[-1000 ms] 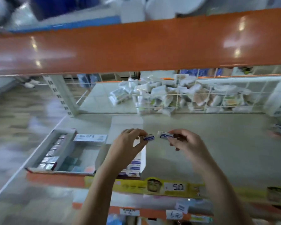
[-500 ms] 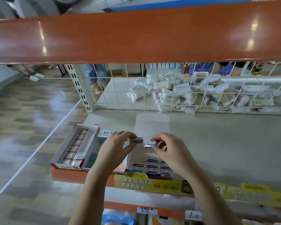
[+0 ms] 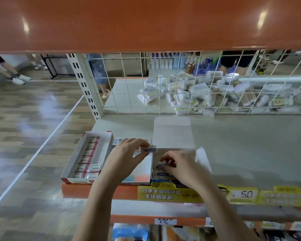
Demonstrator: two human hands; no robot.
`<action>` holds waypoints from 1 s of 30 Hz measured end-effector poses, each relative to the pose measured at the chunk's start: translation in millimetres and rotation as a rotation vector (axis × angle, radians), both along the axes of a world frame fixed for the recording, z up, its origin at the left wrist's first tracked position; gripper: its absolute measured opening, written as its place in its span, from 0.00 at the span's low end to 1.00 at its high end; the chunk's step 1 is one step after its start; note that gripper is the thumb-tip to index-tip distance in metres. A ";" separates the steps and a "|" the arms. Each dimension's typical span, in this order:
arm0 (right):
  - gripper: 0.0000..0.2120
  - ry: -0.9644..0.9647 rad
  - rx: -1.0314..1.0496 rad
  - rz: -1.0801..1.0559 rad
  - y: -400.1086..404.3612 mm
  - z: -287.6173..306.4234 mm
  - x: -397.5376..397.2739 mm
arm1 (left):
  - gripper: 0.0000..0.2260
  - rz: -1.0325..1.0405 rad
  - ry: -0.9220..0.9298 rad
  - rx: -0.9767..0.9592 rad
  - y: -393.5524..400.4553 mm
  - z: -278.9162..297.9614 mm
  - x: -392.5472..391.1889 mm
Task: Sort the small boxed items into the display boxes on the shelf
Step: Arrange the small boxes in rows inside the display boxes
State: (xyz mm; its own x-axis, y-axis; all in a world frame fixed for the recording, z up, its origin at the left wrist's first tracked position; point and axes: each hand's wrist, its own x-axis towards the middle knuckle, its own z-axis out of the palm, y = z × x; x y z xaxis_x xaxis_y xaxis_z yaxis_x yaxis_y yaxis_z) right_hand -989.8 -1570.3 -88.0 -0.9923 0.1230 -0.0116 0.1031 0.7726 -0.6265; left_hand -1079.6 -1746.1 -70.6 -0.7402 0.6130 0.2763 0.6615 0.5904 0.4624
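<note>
My left hand (image 3: 127, 155) pinches a small white box with a blue label (image 3: 150, 149) above the middle display box (image 3: 139, 179). My right hand (image 3: 181, 166) pinches a second small blue-labelled box (image 3: 161, 165) down inside the right display box (image 3: 174, 133), whose white lid flap stands open behind. Several like boxes (image 3: 161, 175) lie stacked in that display box. A red-and-white display box (image 3: 87, 157) at the left holds a row of red-labelled small boxes.
The grey shelf (image 3: 241, 145) runs right, with a wire mesh back (image 3: 189, 84) and a pile of cotton-swab packs (image 3: 207, 94) behind it. An orange shelf (image 3: 146, 23) hangs close overhead. Yellow price tags (image 3: 243, 194) line the front edge. People's legs stand beyond.
My right hand has dropped with its small box from beside the left hand into the right display box. The left hand stays up with its box. The view has tilted down.
</note>
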 end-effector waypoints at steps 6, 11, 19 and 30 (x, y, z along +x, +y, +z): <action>0.10 -0.057 0.081 0.009 -1.0 -3.2 -4.0 | 0.10 -0.029 -0.001 0.018 -3.4 1.7 -2.3; 0.11 -0.042 0.144 0.020 -2.8 -3.1 -2.6 | 0.10 -0.063 -0.014 0.026 -0.5 1.3 -2.5; 0.08 0.152 0.222 -0.202 23.0 16.4 15.6 | 0.10 -0.209 -0.009 -0.055 37.0 14.4 2.8; 0.13 0.089 0.198 -0.493 54.8 9.7 45.9 | 0.10 -0.241 -0.080 -0.327 108.0 -8.5 26.0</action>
